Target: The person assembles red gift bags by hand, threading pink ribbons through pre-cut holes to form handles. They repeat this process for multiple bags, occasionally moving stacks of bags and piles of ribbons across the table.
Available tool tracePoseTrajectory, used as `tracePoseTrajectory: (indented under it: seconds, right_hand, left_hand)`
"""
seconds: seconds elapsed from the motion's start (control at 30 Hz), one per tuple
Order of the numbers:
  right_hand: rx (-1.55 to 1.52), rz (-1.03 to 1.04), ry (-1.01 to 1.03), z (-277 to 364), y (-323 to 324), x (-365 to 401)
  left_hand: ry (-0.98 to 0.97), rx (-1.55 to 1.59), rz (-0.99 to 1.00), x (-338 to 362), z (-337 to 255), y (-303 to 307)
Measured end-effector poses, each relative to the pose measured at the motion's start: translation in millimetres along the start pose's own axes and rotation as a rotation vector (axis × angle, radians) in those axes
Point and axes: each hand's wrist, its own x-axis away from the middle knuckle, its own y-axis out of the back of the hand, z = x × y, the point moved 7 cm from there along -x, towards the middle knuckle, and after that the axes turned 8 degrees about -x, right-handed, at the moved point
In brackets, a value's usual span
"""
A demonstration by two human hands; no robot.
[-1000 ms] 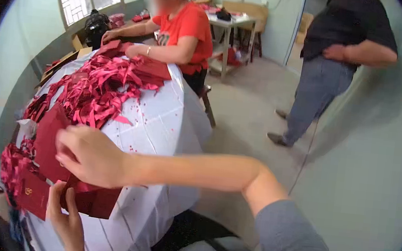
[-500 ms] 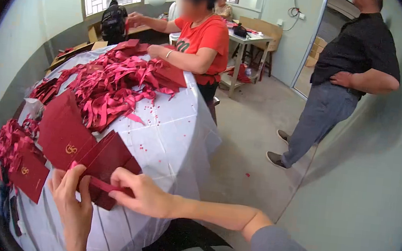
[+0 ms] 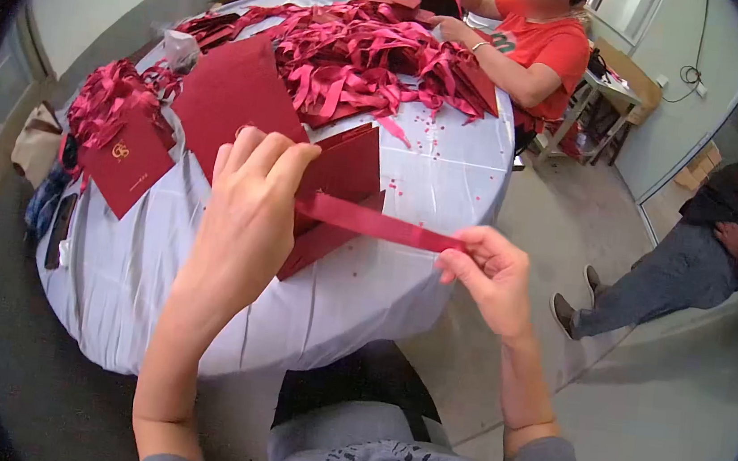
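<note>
Over the table's near part, my left hand (image 3: 256, 196) is closed on the upper edge of a dark red folded card (image 3: 344, 169), its fingertips partly hidden behind the hand. A flat red ribbon (image 3: 379, 223) stretches from beside that hand to the right. Its far end is pinched between the thumb and fingers of my right hand (image 3: 492, 275), which is beyond the table's edge. Just behind my left hand lies a large red sheet (image 3: 241, 96). To the left, a red bag with a gold logo (image 3: 127, 165) rests on the white cloth.
A heap of red ribbons (image 3: 360, 59) covers the far part of the round table (image 3: 286, 339). Another red bundle (image 3: 112, 104) and a phone-like dark object (image 3: 61, 230) are at left. A co-worker in red (image 3: 545, 55) sits across; a person (image 3: 709, 248) stands at right.
The view has turned, so the table sits further right. My right hand has moved away from my left, drawing the ribbon out straight. My left hand now reaches over the card.
</note>
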Motion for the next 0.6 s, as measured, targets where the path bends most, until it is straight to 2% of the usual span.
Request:
tracePoseTrajectory:
  seconds: [0.13, 0.3, 0.37, 0.43, 0.5, 0.57, 0.6]
  right_hand:
    - [-0.128, -0.046, 0.045, 2.9, 5.7, -1.0]
    - [-0.4, -0.03, 0.029, -2.1, 7.9, -3.5]
    - [-0.655, -0.009, 0.152, 6.3, -0.6, -6.1]
    - [-0.726, 0.051, 0.177, 13.2, -11.5, -8.3]
    - [-1.0, 0.17, 0.236, 21.4, -24.8, -9.6]
    - [-1.004, 0.142, 0.266, 20.7, -31.0, -12.5]
    - [-1.031, 0.247, 0.281, 25.2, -37.9, -14.6]
  left_hand:
    - [0.033, -0.057, 0.005, -5.4, 0.4, -5.2]
    - [-0.037, -0.129, 0.032, -19.5, -5.7, -8.7]
    - [-0.077, -0.166, 0.023, -22.5, -9.1, -13.3]
    - [-0.044, -0.006, 0.009, -23.3, -7.9, -18.0]
    - [-0.009, 0.009, 0.042, -23.4, -7.0, -22.2]
    - [0.025, 0.026, 0.077, -24.3, -3.2, -25.7]
    - [0.062, 0.146, 0.13, -25.7, 3.8, -28.5]
